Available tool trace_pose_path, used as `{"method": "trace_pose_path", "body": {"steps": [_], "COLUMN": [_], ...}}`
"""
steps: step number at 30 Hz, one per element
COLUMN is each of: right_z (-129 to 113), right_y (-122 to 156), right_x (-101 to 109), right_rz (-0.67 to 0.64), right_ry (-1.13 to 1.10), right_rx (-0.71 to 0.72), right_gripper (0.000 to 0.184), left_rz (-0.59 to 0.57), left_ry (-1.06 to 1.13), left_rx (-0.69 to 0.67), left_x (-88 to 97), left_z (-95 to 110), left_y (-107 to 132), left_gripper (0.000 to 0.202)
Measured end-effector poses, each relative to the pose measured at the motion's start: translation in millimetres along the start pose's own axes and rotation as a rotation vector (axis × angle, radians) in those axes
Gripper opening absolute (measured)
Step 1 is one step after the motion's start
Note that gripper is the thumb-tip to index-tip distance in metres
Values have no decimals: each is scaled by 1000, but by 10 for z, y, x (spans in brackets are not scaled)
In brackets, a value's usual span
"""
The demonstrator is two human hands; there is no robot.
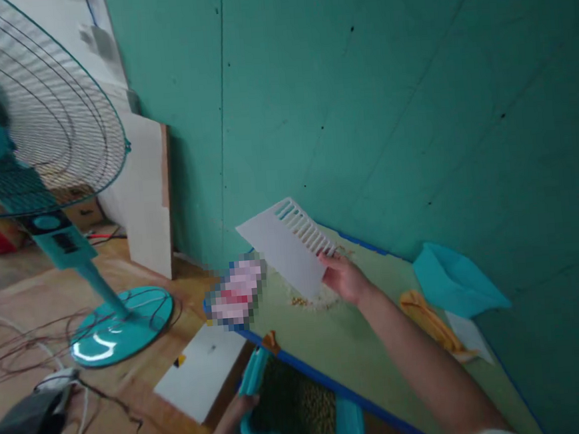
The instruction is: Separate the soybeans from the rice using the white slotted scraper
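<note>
My right hand [344, 277] pinches the near edge of a thin white sheet [284, 247] with a row of slots cut along one side. The sheet is tilted and held above a pale green table [340, 350] with blue edges. Below it, a few yellowish beans [298, 302] and pale crumbs lie on the tabletop. At the bottom, my left hand [237, 412] grips the side of a teal plastic basin [354, 422] just off the table's front edge. Inside the basin are many small tan beans [319, 405], with its left part in dark shadow.
A pixelated pink item [238, 291] lies at the table's left corner. Toward the right are an orange-yellow cloth [433, 323] and a teal folded holder [457, 280] against the green wall [361, 104]. A teal standing fan [61, 241] and loose cables occupy the left floor.
</note>
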State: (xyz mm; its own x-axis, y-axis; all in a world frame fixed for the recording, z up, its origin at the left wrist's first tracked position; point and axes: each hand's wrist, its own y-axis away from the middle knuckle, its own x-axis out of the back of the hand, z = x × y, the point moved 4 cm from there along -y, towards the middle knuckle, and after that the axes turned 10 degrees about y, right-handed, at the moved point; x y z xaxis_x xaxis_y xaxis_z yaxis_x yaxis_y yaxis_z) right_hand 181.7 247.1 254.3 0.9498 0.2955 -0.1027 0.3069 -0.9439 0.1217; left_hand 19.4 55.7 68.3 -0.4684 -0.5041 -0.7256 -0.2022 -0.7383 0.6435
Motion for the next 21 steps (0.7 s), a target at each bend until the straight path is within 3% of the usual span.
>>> {"method": "trace_pose_path", "body": {"steps": [5, 8, 11, 16, 21], "right_z": [182, 429, 657, 765, 587], "right_y": [761, 1209, 1515, 1612, 1559], "right_x": [706, 895, 938, 1049, 1481], "right_rz": [174, 229, 207, 229, 397], "right_ry": [142, 304, 526, 610, 685], "right_rx": [-46, -106, -189, -206, -128], "right_gripper": [32, 29, 34, 27, 31], "left_rz": [56, 82, 69, 113, 88], "left_ry": [-80, -160, -188, -191, -132], "left_rx": [108, 71, 54, 49, 52], "left_x": [-125, -180, -251, -262, -179], "left_z": [-93, -79, -88, -123, -138], "left_y": [48, 19, -27, -102, -107], "left_gripper": [63, 59, 58, 66, 70]}}
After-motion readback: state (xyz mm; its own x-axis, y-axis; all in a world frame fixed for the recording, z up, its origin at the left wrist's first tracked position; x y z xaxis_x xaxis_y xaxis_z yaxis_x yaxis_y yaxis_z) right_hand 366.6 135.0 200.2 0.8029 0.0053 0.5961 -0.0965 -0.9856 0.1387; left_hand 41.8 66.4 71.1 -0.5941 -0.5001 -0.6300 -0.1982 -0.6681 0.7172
